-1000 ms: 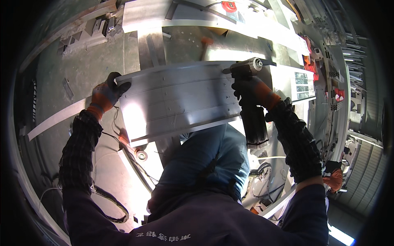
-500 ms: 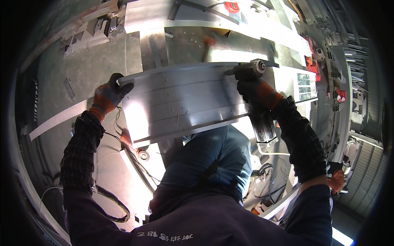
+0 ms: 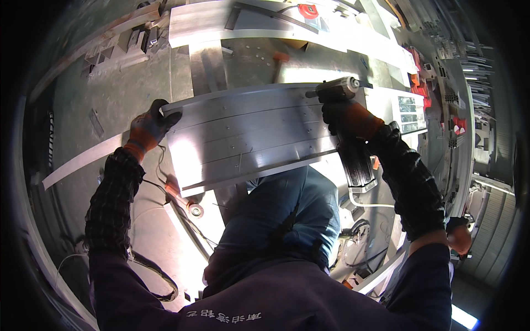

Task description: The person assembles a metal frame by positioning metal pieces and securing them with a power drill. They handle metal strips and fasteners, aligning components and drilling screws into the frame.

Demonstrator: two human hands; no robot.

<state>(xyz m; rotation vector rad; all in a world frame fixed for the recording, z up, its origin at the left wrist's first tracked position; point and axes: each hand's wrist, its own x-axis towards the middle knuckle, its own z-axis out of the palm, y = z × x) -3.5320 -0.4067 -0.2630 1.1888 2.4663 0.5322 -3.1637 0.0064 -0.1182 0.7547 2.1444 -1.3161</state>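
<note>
A long grey metal panel (image 3: 248, 124) with lengthwise seams and small rivets lies across in front of my legs. At its far left corner my gloved left hand (image 3: 150, 126) is closed on the edge, thumb over the top face and fingers hidden beneath. My gloved right hand (image 3: 349, 117) is wrapped round the grip of an air rivet gun (image 3: 339, 88) over the panel's right part. Its nose points left near the far edge; whether it touches the panel I cannot tell. The gun's thick lower body (image 3: 358, 168) hangs past the near edge, with a pale hose.
An orange angle grinder (image 3: 176, 192) and dark cables lie on the floor at left. Beyond the panel is a bright metal beam (image 3: 193, 34) with a red tape measure (image 3: 308, 11) on it. At far right another person's arm (image 3: 458, 236) shows. Metal profiles are stacked nearby.
The rivet gun and my right hand have shifted slightly right, the gun's lower body swinging nearer my forearm. My left hand keeps its hold on the panel. The person at far right has moved.
</note>
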